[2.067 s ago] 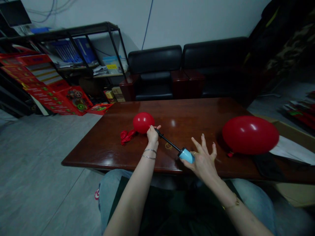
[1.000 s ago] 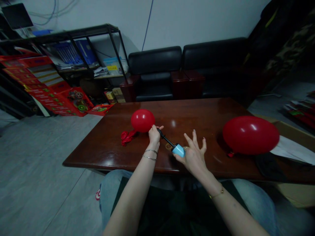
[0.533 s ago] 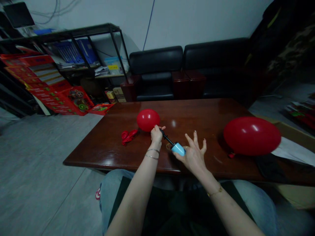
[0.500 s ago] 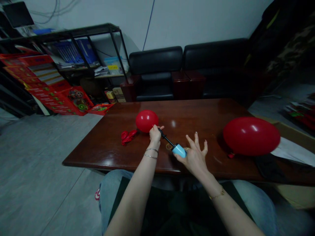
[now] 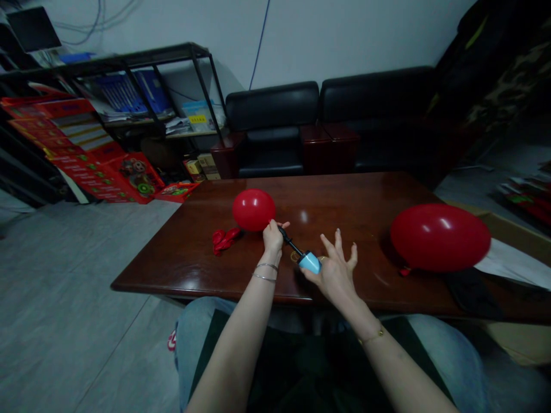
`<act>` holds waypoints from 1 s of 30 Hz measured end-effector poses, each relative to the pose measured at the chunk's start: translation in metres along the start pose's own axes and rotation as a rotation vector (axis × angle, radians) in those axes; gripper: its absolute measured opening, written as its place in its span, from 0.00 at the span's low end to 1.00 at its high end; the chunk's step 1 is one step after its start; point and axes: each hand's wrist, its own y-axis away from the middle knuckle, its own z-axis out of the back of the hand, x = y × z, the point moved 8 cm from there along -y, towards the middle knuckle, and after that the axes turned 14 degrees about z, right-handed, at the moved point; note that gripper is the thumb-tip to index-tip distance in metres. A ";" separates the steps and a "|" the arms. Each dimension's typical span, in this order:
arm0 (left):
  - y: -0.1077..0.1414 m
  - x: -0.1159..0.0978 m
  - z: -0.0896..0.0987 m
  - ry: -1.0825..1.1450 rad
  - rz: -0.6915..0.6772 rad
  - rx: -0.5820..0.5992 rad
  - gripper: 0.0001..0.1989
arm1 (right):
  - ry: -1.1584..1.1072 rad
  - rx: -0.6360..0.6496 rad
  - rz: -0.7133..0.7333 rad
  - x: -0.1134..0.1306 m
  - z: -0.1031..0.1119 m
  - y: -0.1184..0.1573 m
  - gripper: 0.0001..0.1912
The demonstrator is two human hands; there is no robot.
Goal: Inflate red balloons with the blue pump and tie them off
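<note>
My left hand (image 5: 272, 237) is closed round the neck of a partly inflated red balloon (image 5: 253, 210) and the black nozzle end of a hand balloon pump (image 5: 310, 263). The balloon's neck is mostly hidden by my fingers. Between my hands runs the pump's thin black shaft. Thumb and palm of my right hand (image 5: 338, 274) grip the light blue pump body, while the other fingers spread upward. Left of the balloon, limp red balloons (image 5: 224, 240) lie bunched on the table.
A large red balloon (image 5: 439, 237), tied off, rests at the right of the brown table (image 5: 344, 198). Beside it are a carton (image 5: 508, 226) with white paper and a dark flat item (image 5: 473, 295). Black sofas (image 5: 275, 109) stand behind, with a shelf and red boxes (image 5: 107, 166) at the left.
My right hand has moved slightly left toward my left hand, and less of the pump shaft shows. The red balloon at my left hand looks a little bigger.
</note>
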 end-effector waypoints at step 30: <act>0.008 0.010 -0.002 0.023 0.035 0.004 0.15 | 0.003 0.004 0.016 0.007 0.000 -0.018 0.14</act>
